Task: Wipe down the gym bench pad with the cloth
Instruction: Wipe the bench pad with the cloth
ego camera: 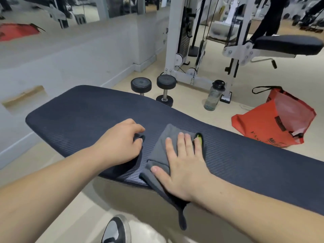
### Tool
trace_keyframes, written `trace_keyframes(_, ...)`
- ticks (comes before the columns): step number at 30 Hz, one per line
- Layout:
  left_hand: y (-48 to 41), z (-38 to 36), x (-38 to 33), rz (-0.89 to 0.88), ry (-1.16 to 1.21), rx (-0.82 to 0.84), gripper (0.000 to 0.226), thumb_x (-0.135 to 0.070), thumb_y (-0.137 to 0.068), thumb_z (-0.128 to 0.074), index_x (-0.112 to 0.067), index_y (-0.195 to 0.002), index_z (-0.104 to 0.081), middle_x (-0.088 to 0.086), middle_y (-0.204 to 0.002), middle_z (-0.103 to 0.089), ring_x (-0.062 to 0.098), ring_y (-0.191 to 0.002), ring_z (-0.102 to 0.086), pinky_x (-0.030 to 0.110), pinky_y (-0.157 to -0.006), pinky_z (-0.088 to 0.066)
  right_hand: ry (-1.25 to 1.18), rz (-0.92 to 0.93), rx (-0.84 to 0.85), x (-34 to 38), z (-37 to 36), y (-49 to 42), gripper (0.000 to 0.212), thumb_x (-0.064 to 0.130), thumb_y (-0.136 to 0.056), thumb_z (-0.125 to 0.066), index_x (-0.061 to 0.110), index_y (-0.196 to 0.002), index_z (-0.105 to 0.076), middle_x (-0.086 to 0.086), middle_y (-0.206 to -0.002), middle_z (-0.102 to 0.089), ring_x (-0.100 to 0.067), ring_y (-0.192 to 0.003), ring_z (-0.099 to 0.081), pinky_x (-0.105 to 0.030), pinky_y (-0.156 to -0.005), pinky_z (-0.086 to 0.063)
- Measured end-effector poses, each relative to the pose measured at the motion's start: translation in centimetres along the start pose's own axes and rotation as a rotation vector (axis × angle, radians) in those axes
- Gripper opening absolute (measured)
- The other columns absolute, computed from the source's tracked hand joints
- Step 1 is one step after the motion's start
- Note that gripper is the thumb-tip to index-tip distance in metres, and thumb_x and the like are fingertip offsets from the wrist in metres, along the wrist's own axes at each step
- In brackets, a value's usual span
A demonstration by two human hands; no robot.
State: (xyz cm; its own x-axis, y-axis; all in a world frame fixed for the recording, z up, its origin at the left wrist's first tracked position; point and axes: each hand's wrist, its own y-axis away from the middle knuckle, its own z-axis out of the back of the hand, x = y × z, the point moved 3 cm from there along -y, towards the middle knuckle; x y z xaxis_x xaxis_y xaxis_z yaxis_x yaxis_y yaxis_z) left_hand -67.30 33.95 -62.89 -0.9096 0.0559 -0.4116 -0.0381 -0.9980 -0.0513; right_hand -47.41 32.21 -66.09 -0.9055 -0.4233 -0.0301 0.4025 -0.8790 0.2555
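Your right hand (182,165) lies flat with fingers spread, pressing the folded grey cloth (161,149) onto the dark ribbed gym bench pad (87,109). The cloth sits at the pad's near edge, one tail hanging over. The pad's long axis runs far-left to near-right. Your left hand (119,144) rests beside the cloth, fingers curled; I cannot tell whether they pinch anything.

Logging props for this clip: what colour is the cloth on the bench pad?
The cloth is grey with a green tab; head view.
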Motion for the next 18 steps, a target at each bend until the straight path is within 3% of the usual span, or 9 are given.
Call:
trace_keyframes(4, 1.1, 0.8, 2.1, 0.038, 0.005, -0.020, 0.034, -0.027, -0.092, -0.059, -0.027, -0.125, -0.068, -0.012, -0.112, -0.059, 0.014, -0.096, -0.060, 0.037, -0.092, -0.052, -0.001, 0.199, -0.044, 2.7, 0.1, -0.8, 0.099, 0.084, -0.090, -0.016, 0.024, -0.165, 0.009, -0.020, -0.171, 0.019, -0.035, -0.158, 0.023, -0.058, -0.124, 0.017)
trace_keyframes(7, 1.6, 1.6, 3.8, 0.088, 0.010, -0.026, 0.033, -0.026, -0.092, -0.060, -0.026, -0.125, -0.068, -0.010, -0.109, -0.059, 0.013, -0.096, -0.056, 0.034, -0.093, -0.050, -0.035, 0.058, -0.044, -0.2, 1.0, -4.9, 0.105, 0.093, -0.081, -0.014, 0.033, -0.166, 0.003, -0.014, -0.174, 0.013, -0.028, -0.160, 0.017, -0.055, -0.127, 0.012)
trace_keyframes(11, 1.1, 2.3, 4.7, 0.147, 0.024, 0.007, 0.030, -0.028, -0.091, -0.060, -0.026, -0.120, -0.069, -0.009, -0.108, -0.060, 0.014, -0.098, -0.056, 0.030, -0.092, -0.047, -0.035, -0.217, -0.088, -3.3, 1.7, -8.0, 0.106, 0.092, -0.082, -0.007, 0.028, -0.166, -0.003, -0.021, -0.173, -0.001, -0.036, -0.160, 0.004, -0.060, -0.126, 0.006)
trace_keyframes(15, 0.2, 2.8, 5.4, 0.138, 0.018, 0.033, 0.029, -0.029, -0.090, -0.062, -0.025, -0.117, -0.070, -0.009, -0.107, -0.058, 0.015, -0.098, -0.057, 0.032, -0.092, -0.050, 0.003, -0.251, -0.045, -1.8, 1.6, -8.2, 0.104, 0.087, -0.085, -0.007, 0.022, -0.166, 0.002, -0.027, -0.171, 0.002, -0.043, -0.159, 0.006, -0.065, -0.123, 0.007)
trace_keyframes(18, -0.1, 3.3, 6.6, 0.150, -0.003, 0.033, 0.030, -0.024, -0.087, -0.058, -0.028, -0.114, -0.070, -0.010, -0.106, -0.056, 0.017, -0.099, -0.058, 0.037, -0.091, -0.052, -0.004, -0.154, 0.003, 1.2, 1.9, -7.5, 0.106, 0.088, -0.086, -0.009, 0.021, -0.165, 0.011, -0.028, -0.170, 0.012, -0.044, -0.158, 0.016, -0.066, -0.122, 0.013)
